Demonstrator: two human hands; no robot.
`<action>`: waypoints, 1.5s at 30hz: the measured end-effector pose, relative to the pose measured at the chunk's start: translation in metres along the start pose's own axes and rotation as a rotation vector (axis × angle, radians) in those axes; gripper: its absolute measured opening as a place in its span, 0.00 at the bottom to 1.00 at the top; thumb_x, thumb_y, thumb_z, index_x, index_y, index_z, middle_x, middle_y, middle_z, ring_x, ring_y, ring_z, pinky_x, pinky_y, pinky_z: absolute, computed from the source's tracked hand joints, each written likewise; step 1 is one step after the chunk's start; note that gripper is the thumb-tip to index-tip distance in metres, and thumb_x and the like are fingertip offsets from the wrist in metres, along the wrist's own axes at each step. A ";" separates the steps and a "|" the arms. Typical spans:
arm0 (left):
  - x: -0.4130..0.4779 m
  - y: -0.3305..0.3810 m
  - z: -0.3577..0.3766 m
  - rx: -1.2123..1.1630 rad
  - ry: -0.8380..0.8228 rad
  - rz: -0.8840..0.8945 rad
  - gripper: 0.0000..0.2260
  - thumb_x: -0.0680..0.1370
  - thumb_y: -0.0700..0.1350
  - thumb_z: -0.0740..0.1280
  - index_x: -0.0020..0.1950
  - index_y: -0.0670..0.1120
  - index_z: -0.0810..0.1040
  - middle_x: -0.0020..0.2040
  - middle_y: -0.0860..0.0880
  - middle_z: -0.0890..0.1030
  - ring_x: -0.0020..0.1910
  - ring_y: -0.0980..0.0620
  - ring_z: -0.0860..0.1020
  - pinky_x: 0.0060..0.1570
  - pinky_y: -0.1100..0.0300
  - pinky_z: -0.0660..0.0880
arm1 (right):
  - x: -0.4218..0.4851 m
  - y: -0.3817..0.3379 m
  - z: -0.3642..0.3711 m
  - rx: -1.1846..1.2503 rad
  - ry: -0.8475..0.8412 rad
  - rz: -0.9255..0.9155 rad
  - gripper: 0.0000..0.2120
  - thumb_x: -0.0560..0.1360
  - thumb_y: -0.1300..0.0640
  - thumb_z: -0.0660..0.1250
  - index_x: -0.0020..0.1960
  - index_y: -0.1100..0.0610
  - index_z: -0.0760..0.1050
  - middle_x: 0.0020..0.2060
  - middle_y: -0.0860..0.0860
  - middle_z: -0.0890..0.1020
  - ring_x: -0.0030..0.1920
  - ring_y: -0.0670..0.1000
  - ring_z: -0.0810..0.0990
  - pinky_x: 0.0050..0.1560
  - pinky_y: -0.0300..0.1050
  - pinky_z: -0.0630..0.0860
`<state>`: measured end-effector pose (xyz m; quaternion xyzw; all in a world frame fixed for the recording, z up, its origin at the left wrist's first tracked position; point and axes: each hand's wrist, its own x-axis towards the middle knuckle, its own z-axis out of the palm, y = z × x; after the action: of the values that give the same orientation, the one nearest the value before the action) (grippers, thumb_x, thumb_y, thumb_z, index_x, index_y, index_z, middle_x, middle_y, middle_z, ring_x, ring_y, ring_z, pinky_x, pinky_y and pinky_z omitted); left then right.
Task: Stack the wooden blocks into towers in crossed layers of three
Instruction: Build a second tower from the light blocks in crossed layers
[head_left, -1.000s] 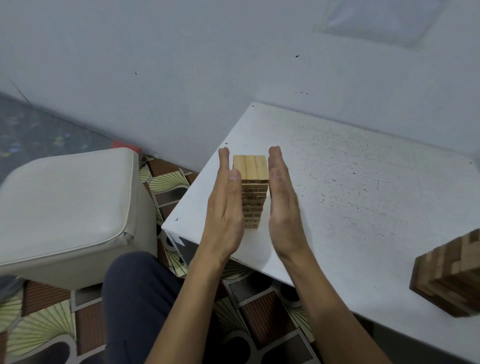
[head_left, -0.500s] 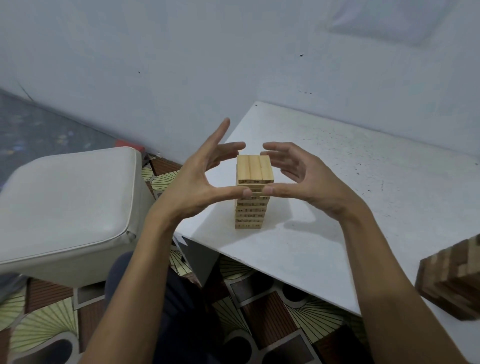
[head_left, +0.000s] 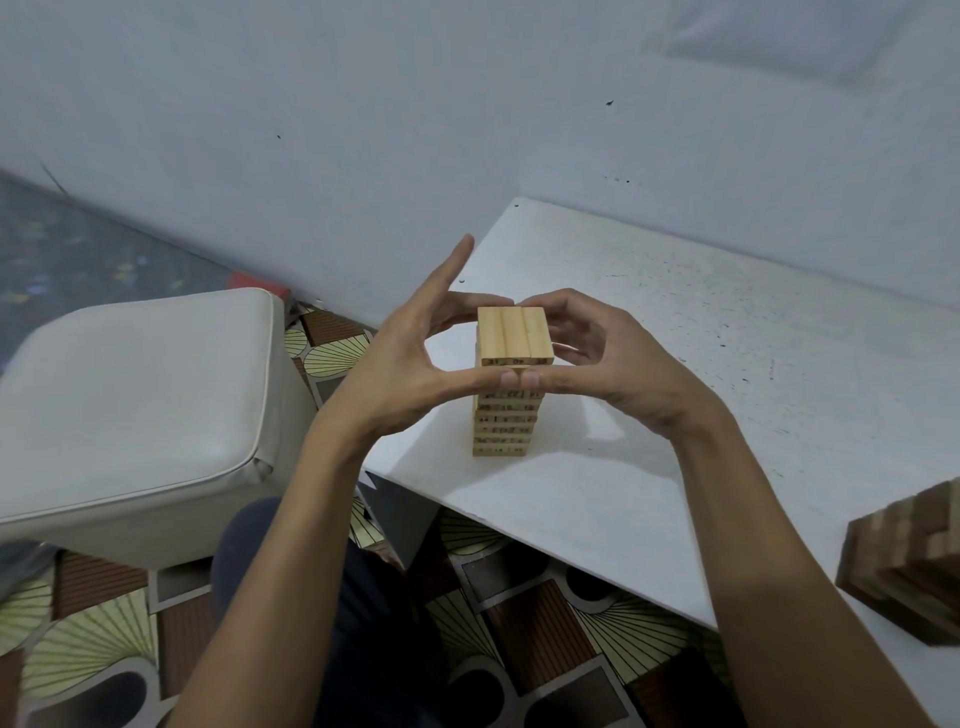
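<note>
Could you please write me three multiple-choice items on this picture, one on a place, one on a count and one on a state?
1. Where does the light wooden tower stand?
A. On the cream stool.
B. On the white table, near its corner.
C. On the patterned floor.

2. How many blocks make up its top layer?
A. Two.
B. Five.
C. Three.

3. How are the left hand and right hand placed?
A. Both curled round the tower's upper part, thumbs at its front.
B. Both flat on the table.
C. One lifting a block away.

Answers: 1 B, its base sits on the tabletop by the corner; 2 C, three block tops lie side by side; 3 A, thumbs meet in front and fingers reach behind.
</note>
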<state>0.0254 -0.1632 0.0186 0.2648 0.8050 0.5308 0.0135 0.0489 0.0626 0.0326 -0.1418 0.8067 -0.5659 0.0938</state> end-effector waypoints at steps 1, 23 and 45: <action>0.000 0.000 0.000 -0.001 0.000 0.000 0.50 0.68 0.56 0.77 0.81 0.55 0.50 0.61 0.64 0.79 0.65 0.65 0.74 0.66 0.72 0.65 | 0.000 0.000 0.000 0.002 0.003 -0.002 0.25 0.69 0.53 0.78 0.64 0.50 0.75 0.60 0.45 0.81 0.66 0.46 0.76 0.72 0.58 0.67; -0.006 -0.012 0.002 -0.017 -0.018 -0.049 0.50 0.67 0.52 0.78 0.81 0.56 0.50 0.62 0.61 0.78 0.64 0.67 0.74 0.65 0.73 0.65 | -0.002 0.015 0.005 0.019 0.001 0.012 0.28 0.67 0.51 0.79 0.65 0.50 0.75 0.61 0.45 0.81 0.66 0.47 0.77 0.71 0.59 0.68; -0.028 -0.021 0.008 -0.119 0.050 -0.131 0.39 0.72 0.61 0.69 0.80 0.58 0.57 0.69 0.62 0.73 0.68 0.62 0.73 0.69 0.58 0.69 | -0.021 0.029 0.017 0.159 0.146 0.028 0.39 0.69 0.41 0.72 0.77 0.44 0.62 0.68 0.42 0.75 0.67 0.41 0.75 0.63 0.41 0.72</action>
<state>0.0429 -0.1750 -0.0096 0.1969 0.7877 0.5821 0.0440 0.0704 0.0638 -0.0002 -0.0812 0.7658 -0.6357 0.0538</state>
